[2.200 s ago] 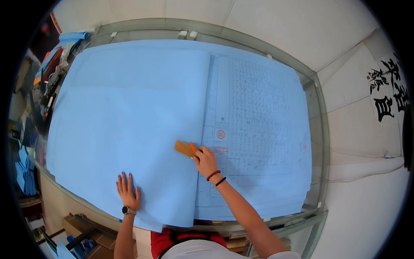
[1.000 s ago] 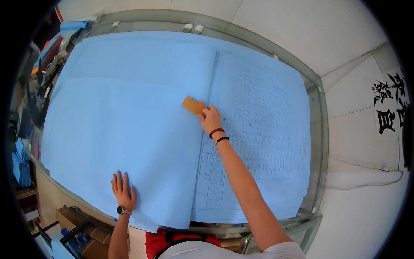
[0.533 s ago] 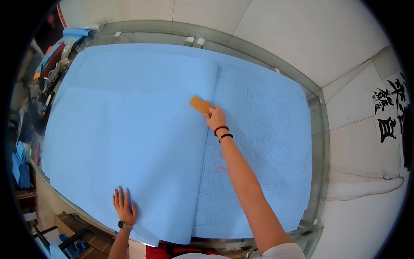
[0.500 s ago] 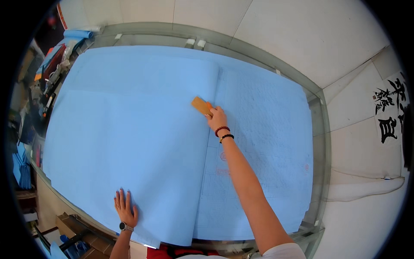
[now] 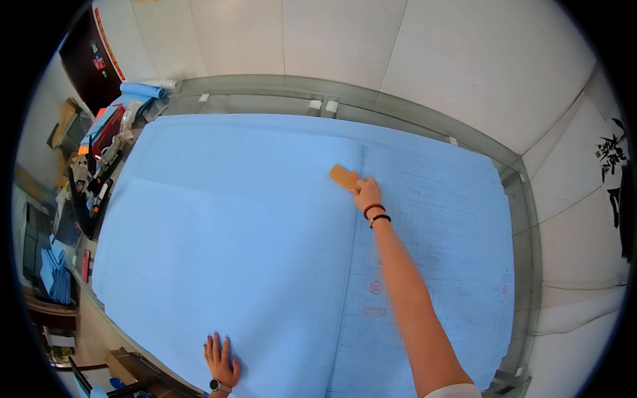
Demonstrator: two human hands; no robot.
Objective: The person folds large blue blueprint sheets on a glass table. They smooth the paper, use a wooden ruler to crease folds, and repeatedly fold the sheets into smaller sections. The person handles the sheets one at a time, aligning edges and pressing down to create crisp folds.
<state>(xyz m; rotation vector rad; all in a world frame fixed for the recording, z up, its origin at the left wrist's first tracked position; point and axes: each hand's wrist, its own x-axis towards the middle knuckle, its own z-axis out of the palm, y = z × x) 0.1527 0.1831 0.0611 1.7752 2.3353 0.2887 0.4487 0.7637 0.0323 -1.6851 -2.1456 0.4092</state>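
A large light-blue paper sheet (image 5: 219, 232) is folded over on itself, its crease running from far to near right of the middle. To the right of the crease lies a blue printed drawing (image 5: 451, 225) with fine lines and red stamp marks. My right hand (image 5: 367, 194), with two bead bracelets at the wrist, grips a flat tan rectangular scraper (image 5: 344, 177). That scraper lies on the folded paper close to the crease, toward the far end. My left hand (image 5: 221, 365) rests flat on the near left part of the sheet, fingers spread, a watch at the wrist.
The paper lies on a glass-topped table (image 5: 531, 292) with a greenish rim. Boxes, tools and a blue paper roll (image 5: 142, 90) crowd the far left edge. Folded blue papers (image 5: 56, 275) sit at the left. Pale wall panels (image 5: 478, 60) stand behind and to the right.
My right hand has slid the scraper farther away along the crease. My left hand stays in place on the paper. The whole view has shifted, so everything appears lower and more to the right.
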